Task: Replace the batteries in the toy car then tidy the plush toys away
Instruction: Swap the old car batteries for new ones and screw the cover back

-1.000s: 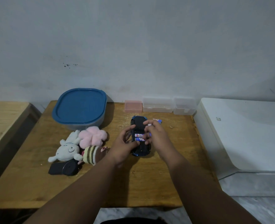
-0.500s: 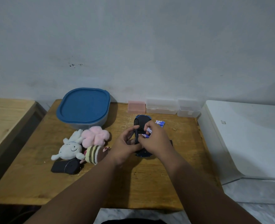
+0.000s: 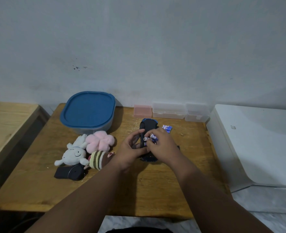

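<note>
Left hand (image 3: 130,149): clamped on upturned toy car (image 3: 148,127), table (image 3: 155,185) centre.
Right hand (image 3: 162,145): pinched batteries (image 3: 149,138) over it.

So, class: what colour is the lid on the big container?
Blue lid, clearest in the head view.

A honey-brown wooden table (image 3: 38,185) carries a container with a deep blue lid (image 3: 88,109) over a grey-clear base near its far left corner, and along the far edge a pale pink box (image 3: 142,111) beside two frosted clear boxes (image 3: 180,111). Near the left edge lie a white plush rabbit (image 3: 73,153) with a thin dark smile, a soft pink fluffy plush (image 3: 100,142), a plush banded in cream and dark brown stripes (image 3: 96,158), and a plain black pouch (image 3: 69,172). The toy car (image 3: 148,126) shows a black underside edged in bright blue, and the batteries (image 3: 167,128) beside it are white with blue ends.
</note>
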